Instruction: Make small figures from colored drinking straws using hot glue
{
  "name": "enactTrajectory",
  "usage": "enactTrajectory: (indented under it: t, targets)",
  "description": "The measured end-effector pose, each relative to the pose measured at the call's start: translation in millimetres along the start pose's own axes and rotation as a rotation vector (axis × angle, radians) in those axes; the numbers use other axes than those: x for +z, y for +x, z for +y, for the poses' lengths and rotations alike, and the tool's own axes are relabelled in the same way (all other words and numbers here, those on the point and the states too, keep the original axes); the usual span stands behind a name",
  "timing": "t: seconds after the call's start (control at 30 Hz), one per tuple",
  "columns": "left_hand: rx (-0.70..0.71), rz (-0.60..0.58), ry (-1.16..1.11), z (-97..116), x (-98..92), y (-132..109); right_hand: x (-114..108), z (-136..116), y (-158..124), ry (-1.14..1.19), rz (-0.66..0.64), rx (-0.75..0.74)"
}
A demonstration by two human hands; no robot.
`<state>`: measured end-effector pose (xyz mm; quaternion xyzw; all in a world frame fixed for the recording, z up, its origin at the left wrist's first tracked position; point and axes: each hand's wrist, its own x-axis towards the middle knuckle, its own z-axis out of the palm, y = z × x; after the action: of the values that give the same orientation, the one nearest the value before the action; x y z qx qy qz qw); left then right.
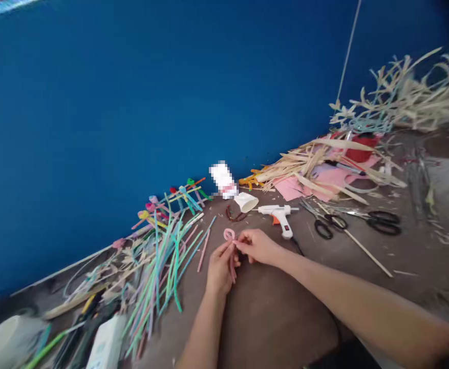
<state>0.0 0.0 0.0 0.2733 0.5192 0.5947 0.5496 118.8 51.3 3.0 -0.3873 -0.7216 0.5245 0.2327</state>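
A pink pipe cleaner (pixel 229 233), bent into a loop at its top, is held up between my two hands above the brown table. My left hand (pixel 221 264) is closed around it below the loop, and its tail hangs down past the fingers. From the right, my right hand (pixel 255 246) pinches the same pipe cleaner at the base of the loop. The exact grip of the fingertips is too small to make out. Just beyond my right hand lies a white glue gun (pixel 280 214) with an orange trigger.
Left lies a pile of pastel pipe cleaners (pixel 166 277), with a white power strip (pixel 107 341) nearer. Behind are a white cup (pixel 246 202) and a brown beaded bracelet (pixel 235 213). To the right are scissors (pixel 383 221), a wooden stick (pixel 368 252) and dried strips (pixel 312 159) against the blue wall.
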Motion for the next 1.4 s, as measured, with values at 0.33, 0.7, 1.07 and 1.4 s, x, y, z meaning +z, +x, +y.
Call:
enactTrajectory:
  t: [0.33, 0.7, 1.07, 1.4]
  targets:
    - [0.013, -0.093, -0.02, -1, 3.6, -6, -4, -11, -14, -0.463, 0.273, -0.221]
    - [0.21, -0.041, 0.242, -4, 4.2, -10, -5, -17, -19, -0.56, 0.286, -0.302]
    - [0.222, -0.037, 0.038, -4, 6.2, -9, 3, -18, -20, -0.512, 0.343, -0.384]
    - [0.136, 0.012, -0.039, -9, -2.2, -1, 3, -13, -17, -0.528, 0.266, -0.322]
